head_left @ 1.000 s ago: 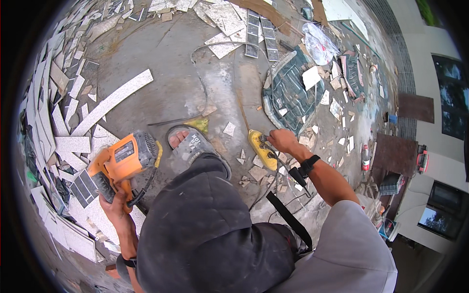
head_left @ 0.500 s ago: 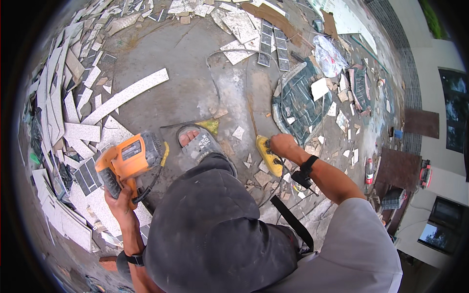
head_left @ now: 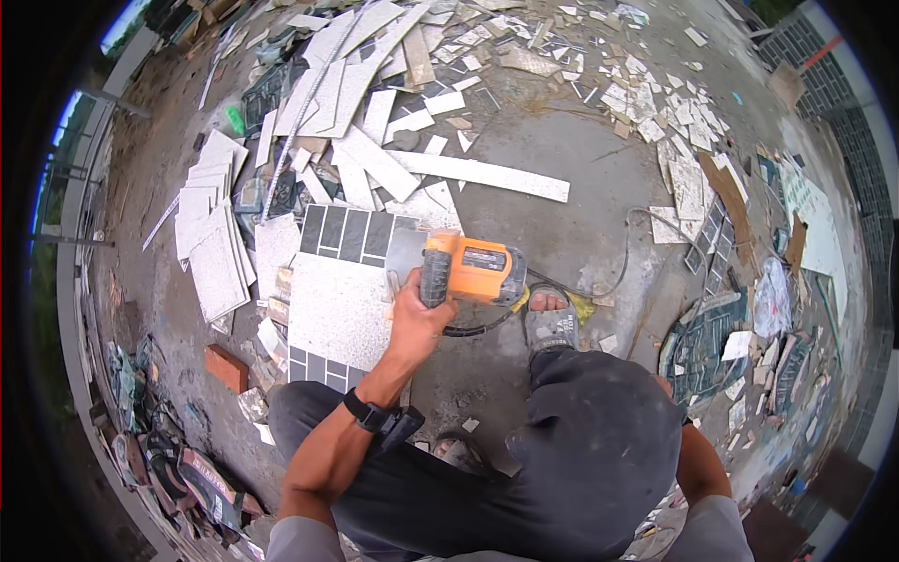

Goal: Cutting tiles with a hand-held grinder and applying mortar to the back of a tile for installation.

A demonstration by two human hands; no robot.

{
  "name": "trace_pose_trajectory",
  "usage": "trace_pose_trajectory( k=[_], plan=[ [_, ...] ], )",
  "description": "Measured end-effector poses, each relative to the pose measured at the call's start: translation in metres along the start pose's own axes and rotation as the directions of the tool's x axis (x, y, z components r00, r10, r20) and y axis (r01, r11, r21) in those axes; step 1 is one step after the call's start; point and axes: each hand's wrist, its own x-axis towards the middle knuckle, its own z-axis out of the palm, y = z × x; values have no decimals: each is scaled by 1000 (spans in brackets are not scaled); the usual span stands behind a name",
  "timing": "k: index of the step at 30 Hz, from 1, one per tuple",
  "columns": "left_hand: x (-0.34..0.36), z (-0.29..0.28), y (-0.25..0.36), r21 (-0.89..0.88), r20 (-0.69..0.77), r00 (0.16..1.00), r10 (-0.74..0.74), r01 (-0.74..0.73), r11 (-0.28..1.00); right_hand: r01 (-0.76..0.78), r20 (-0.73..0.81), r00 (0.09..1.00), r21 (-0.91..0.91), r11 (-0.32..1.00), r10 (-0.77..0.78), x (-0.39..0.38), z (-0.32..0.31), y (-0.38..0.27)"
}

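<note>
My left hand (head_left: 421, 318) grips the black rear handle of an orange handheld tile cutter (head_left: 482, 269), fingers wrapped round it. The cutter's grey blade guard (head_left: 405, 253) points left, over the right edge of a white speckled panel (head_left: 337, 309). Whether the blade touches the panel I cannot tell. Along the panel's far side lies a strip of dark brick-patterned tile (head_left: 346, 232). My right hand (head_left: 664, 386) is almost wholly hidden behind my raised knee; only a sliver and the forearm show, so its fingers and anything in them are out of sight.
A black cord (head_left: 552, 281) runs from the cutter past my sandalled foot (head_left: 552, 323). Stacked white boards (head_left: 213, 253) and a red brick (head_left: 227, 368) lie left. A long white strip (head_left: 487, 175) and broken pieces cover the far ground. A dark green sack (head_left: 707, 342) lies right.
The view has swung left, with the cutter now beside the speckled panel. My right hand, earlier on a yellow power strip, is now behind my knee; the power strip is out of sight.
</note>
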Motion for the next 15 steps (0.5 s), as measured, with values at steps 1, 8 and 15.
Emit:
trace_pose_trajectory(
  k=[1, 8, 15],
  plan=[
    [0, -2, 0, -24, 21, 999, -48, 48, 999, 13, -8, 1000, -42, 999, -14, 8, -3, 10],
    [-5, -5, 9, 236, -165, 980, 107, -66, 970, 548, -460, 836, 731, 406, -301, -23, -265, -164],
    [18, 46, 50, 231, -245, 958, 148, -91, 969, 320, -212, 722, 946, 47, -658, -12, -366, -312]
  ],
)
